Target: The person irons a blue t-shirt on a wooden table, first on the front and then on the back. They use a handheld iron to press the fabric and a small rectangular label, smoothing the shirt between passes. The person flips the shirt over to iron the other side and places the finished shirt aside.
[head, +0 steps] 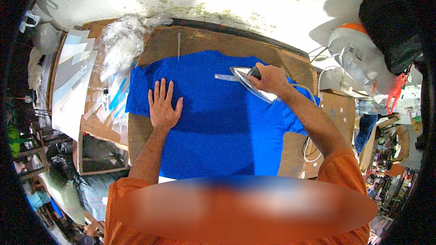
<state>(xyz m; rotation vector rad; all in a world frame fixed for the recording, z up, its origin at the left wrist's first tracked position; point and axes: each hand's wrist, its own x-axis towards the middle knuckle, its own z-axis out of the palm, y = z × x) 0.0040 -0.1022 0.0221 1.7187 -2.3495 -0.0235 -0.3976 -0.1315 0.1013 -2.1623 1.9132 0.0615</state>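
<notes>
A blue T-shirt (211,119) lies spread out on a wooden table (201,39), its neckline towards the wall. My left hand (163,107) rests palm down on the shirt near one sleeve, fingers apart and holding nothing. In my right hand (270,80) is the black handle of an electric iron (242,75), whose metal body sits over the upper part of the shirt. A narrow strip with printing (224,77) shows beside the iron's tip; part of it is hidden under the iron. The iron's cord (308,90) trails off past my right forearm.
Crumpled clear plastic (122,44) is heaped at the table's far left, beside pale and blue strips (117,98). A white plastic bag (354,58) and a black bag (388,30) hang at right. A stained white wall (218,0) stands behind. Filled sacks (95,190) sit lower left.
</notes>
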